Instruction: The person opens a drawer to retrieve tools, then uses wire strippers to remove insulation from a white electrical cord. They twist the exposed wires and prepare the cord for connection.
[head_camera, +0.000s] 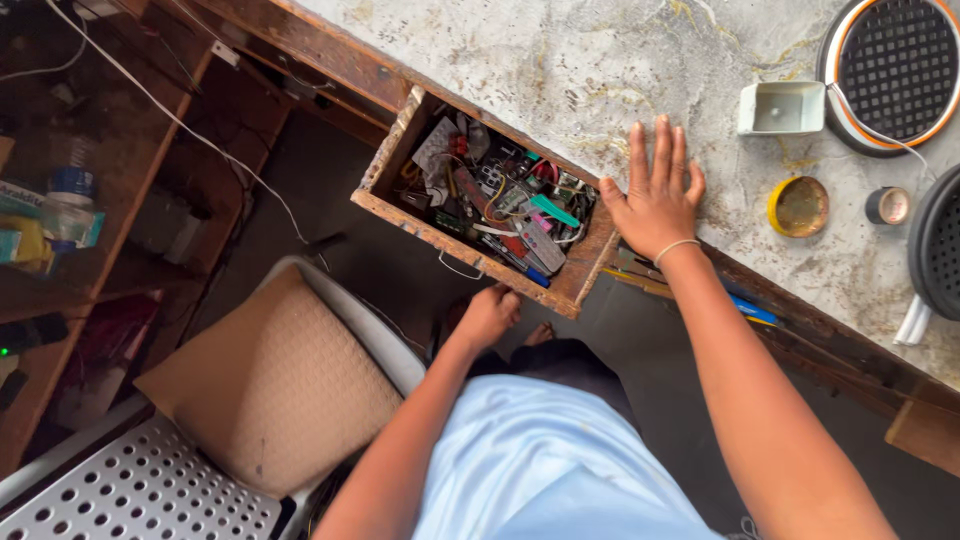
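— Where's the drawer (480, 262)?
— Pulled out under the bench (560, 70), crammed, probably heavy. My left hand (489, 314) curls at its near front edge; right hand (655, 195) lies open, flat.

Bare marble surface (560, 70) ahead of the right hand's fingers (655, 150), open for passing. Further to their right, crowded: white square dish (782, 107), yellow lid (798, 206), small tape roll (887, 205), round grilles (897, 68) at the edge. Just left of those fingers, the pulled-out wooden drawer (470, 250), packed to the brim with circuit boards and wires (500, 195), little room to reach in. Below the drawer front, by the left hand's fingers (500, 305), open gap; further left, blocked by the cushioned chair (275, 385).
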